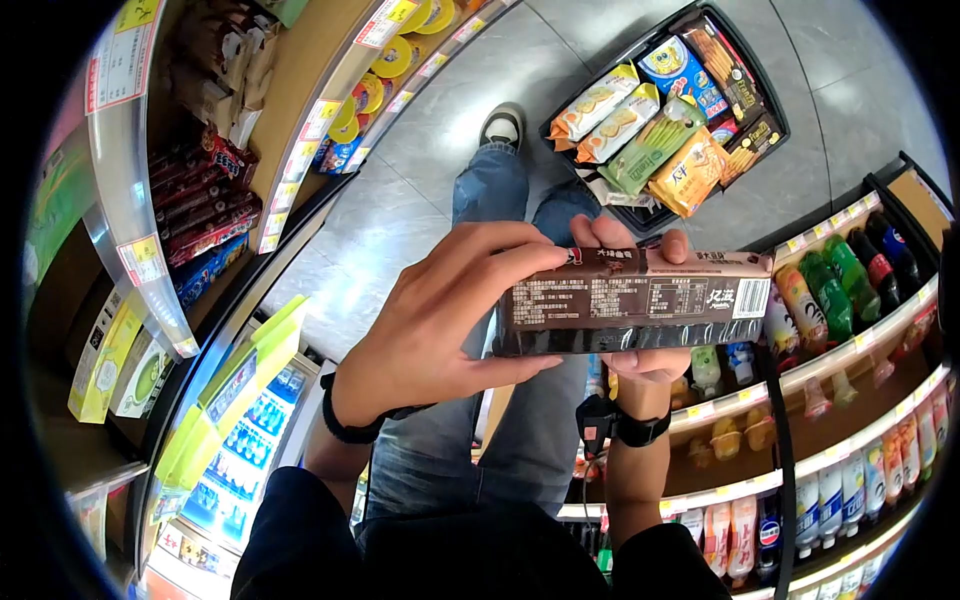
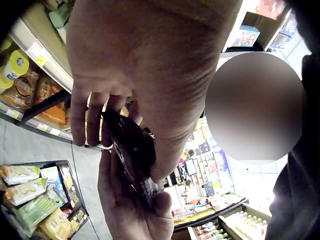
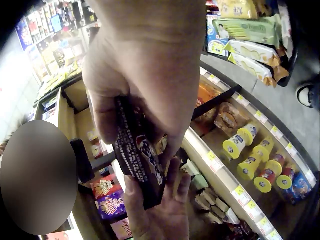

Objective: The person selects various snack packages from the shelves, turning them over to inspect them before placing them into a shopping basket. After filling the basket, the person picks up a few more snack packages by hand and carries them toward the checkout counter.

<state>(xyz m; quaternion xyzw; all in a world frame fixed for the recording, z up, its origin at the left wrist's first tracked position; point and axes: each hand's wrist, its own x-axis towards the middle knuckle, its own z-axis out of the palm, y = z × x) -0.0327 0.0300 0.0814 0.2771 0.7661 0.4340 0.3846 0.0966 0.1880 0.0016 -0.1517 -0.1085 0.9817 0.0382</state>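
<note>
Both hands hold a long dark brown snack pack (image 1: 630, 300) out in front of the body. Its printed back, with text panels and a white barcode, faces up toward the head camera. My left hand (image 1: 420, 310) grips the left end, fingers over the upper edge and thumb along the lower edge. From behind, my right hand (image 1: 648, 365) holds the right part, its digits showing above and below the pack while the palm is hidden. In the right wrist view, the pack (image 3: 137, 155) stands steeply between both hands, showing white lettering and a logo.
A black basket (image 1: 783, 100) with several snack packs sits on the grey tiled floor (image 1: 400, 190). Shelves of chocolate bars (image 1: 205, 195) and yellow-lidded cups (image 1: 395, 57) stand at left. Drink bottles (image 1: 825, 295) line the shelves at right.
</note>
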